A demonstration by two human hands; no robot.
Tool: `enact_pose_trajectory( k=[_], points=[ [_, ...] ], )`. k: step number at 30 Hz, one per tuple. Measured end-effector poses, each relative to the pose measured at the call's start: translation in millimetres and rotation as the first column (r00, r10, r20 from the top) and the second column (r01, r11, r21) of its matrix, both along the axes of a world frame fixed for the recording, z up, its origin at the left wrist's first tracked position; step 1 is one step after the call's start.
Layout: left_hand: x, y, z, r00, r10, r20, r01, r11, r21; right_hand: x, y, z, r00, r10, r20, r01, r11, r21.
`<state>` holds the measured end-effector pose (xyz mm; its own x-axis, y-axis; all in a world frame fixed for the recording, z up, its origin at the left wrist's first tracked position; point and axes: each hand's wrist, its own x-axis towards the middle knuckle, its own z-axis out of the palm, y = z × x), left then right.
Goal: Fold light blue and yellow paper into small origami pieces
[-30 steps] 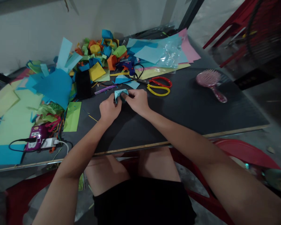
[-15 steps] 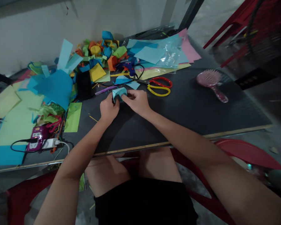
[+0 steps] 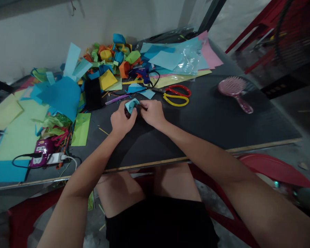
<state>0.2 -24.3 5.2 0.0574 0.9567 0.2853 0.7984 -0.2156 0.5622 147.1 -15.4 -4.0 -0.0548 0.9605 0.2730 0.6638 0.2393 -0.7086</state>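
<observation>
A small folded piece of light blue paper (image 3: 132, 103) sits between my two hands above the dark table (image 3: 209, 117). My left hand (image 3: 121, 120) pinches its left side with curled fingers. My right hand (image 3: 153, 112) grips its right side, thumb and fingers pressed on the fold. Both hands rest near the middle of the table, close together.
Red and yellow scissors (image 3: 177, 94) lie just right of my hands. A pink hairbrush (image 3: 235, 89) lies further right. Heaps of coloured paper (image 3: 111, 58) fill the back and left. A blue glue gun (image 3: 142, 74) and a purple device with cables (image 3: 41, 153) lie on the table.
The blue paper has been turned and squeezed a little between my fingers; both hands stay in the same spot.
</observation>
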Motion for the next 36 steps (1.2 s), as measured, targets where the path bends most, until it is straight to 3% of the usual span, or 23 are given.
enact_pose_trajectory(
  k=[3, 6, 9, 12, 16, 20, 24, 27, 31, 34, 36],
  points=[
    [-4.2, 1.6, 3.0, 0.996, -0.084, 0.019, 0.082, 0.993, 0.080, 2.7, 0.1, 1.3, 0.988, 0.003, 0.154, 0.005, 0.999, -0.051],
    [-9.7, 8.2, 3.3, 0.979, -0.187, -0.078, 0.194, 0.977, 0.092, 8.3, 1.3, 3.0, 0.964, 0.052, 0.262, -0.047, 0.999, -0.027],
    [-13.2, 15.5, 0.6, 0.974, -0.179, -0.142, 0.179, 0.984, -0.014, 16.2, 5.3, 4.4, 0.952, 0.117, 0.284, -0.126, 0.992, 0.013],
    [-13.6, 20.2, -2.1, 0.972, -0.203, -0.121, 0.191, 0.976, -0.102, 22.6, 11.5, 3.4, 0.954, 0.160, 0.255, -0.142, 0.986, -0.086],
    [-13.3, 25.1, -3.0, 0.941, -0.315, -0.123, 0.300, 0.945, -0.126, 24.2, 18.0, -1.1, 0.947, 0.235, 0.218, -0.215, 0.970, -0.110],
    [-16.5, 29.1, -1.9, 0.924, -0.343, -0.166, 0.319, 0.935, -0.154, 22.2, 19.1, -1.8, 0.935, 0.258, 0.244, -0.243, 0.966, -0.088],
    [-16.0, 25.6, 0.0, 0.930, -0.311, -0.198, 0.286, 0.947, -0.143, 18.9, 16.0, 4.4, 0.923, 0.217, 0.319, -0.188, 0.975, -0.118],
    [-7.6, 20.1, 6.6, 0.904, -0.234, -0.358, 0.205, 0.972, -0.118, 13.8, 14.1, 13.1, 0.874, 0.180, 0.451, -0.139, 0.983, -0.122],
    [10.4, 17.4, 26.3, 0.783, -0.226, -0.579, 0.120, 0.969, -0.216, 6.1, 17.0, 28.8, 0.748, 0.238, 0.619, -0.181, 0.971, -0.154],
    [21.0, 19.6, 41.8, 0.707, -0.269, -0.655, 0.082, 0.950, -0.301, 2.8, 22.2, 39.0, 0.632, 0.266, 0.728, -0.171, 0.964, -0.204],
    [24.7, 21.7, 48.0, 0.687, -0.277, -0.672, 0.072, 0.946, -0.316, 2.6, 25.3, 42.7, 0.600, 0.264, 0.755, -0.173, 0.964, -0.200]
  ],
)
